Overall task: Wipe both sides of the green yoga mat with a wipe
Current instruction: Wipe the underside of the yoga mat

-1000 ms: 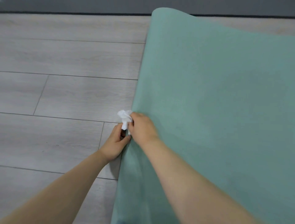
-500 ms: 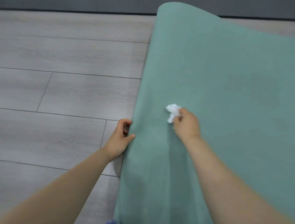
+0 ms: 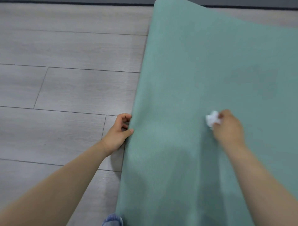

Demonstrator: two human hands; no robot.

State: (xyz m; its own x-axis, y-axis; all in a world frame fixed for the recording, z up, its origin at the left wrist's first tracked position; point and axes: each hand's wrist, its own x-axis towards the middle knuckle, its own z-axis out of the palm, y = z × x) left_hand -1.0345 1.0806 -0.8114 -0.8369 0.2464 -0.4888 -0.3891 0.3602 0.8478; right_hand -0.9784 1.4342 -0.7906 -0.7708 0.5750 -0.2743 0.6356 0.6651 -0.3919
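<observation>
One mat, one wipe, two hands: the left hand holds the mat's edge while the right works a wipe on its surface.

The green yoga mat (image 3: 209, 72) fills the right side of the view, running from the near bottom up to its far end by the dark baseboard (image 3: 80, 1); its long left edge is lifted off the grey plank floor (image 3: 64, 88), where the left hand (image 3: 116, 133) pinches it, thumb on top and fingers curled underneath. The right hand (image 3: 228, 127) is closed around one crumpled white wipe (image 3: 212, 120), pressed on the mat well inside that edge. Bare floor lies to the left of the mat. A bit of blue fabric (image 3: 112, 220) shows at the bottom edge.
</observation>
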